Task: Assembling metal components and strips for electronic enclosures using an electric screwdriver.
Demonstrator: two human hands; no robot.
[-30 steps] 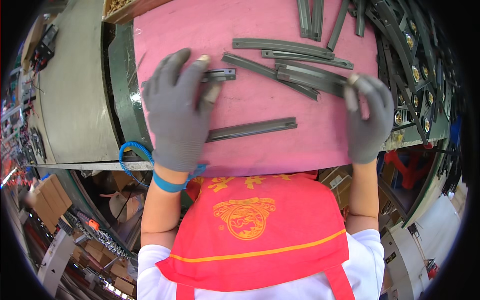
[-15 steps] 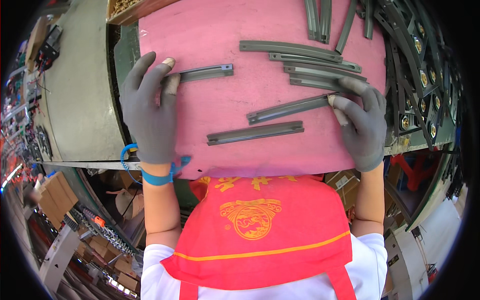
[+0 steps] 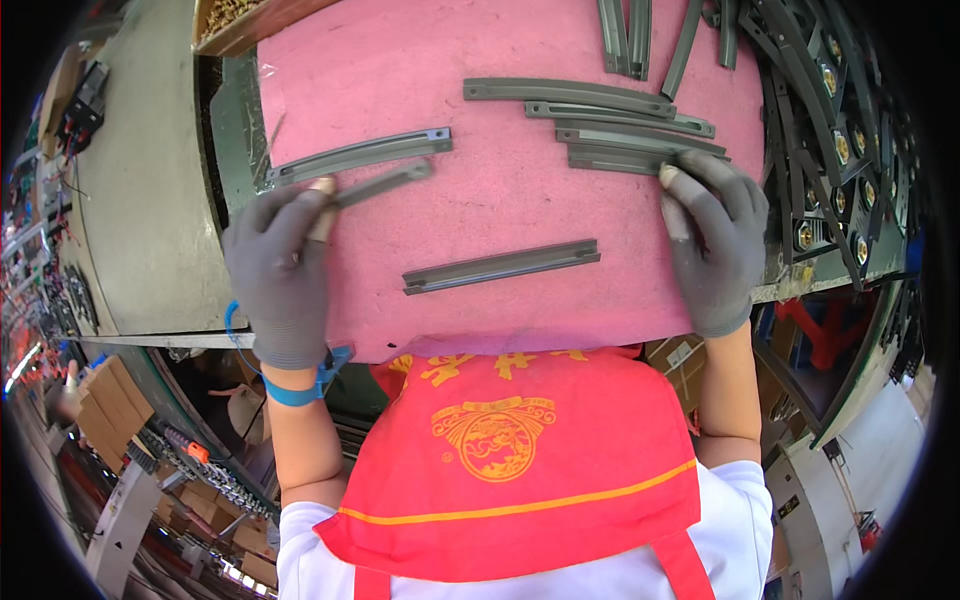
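Note:
My gloved left hand (image 3: 280,265) pinches the end of a dark grey channel-shaped metal strip (image 3: 385,185) at the left of the pink mat. Just beyond it lies a similar metal strip (image 3: 365,152), apart from my fingers. My gloved right hand (image 3: 715,240) has its fingertips closed at the right end of the nearest strip (image 3: 615,160) in a group of stacked-up strips. Those fingers partly hide that end. Another channel strip (image 3: 500,267) lies alone in the middle of the mat, between my hands and nearer to me.
The pink mat (image 3: 480,205) covers the bench. More loose strips (image 3: 640,40) lie at its far edge. On the right is a pile of dark brackets with brass-coloured fittings (image 3: 840,150). A wooden box of small brass-coloured parts (image 3: 235,35) stands at the far left.
A strip that lay by my right fingers is now at the left in my left hand. My left hand has come nearer and off the far strip; my right fingers have shifted to the grouped strips.

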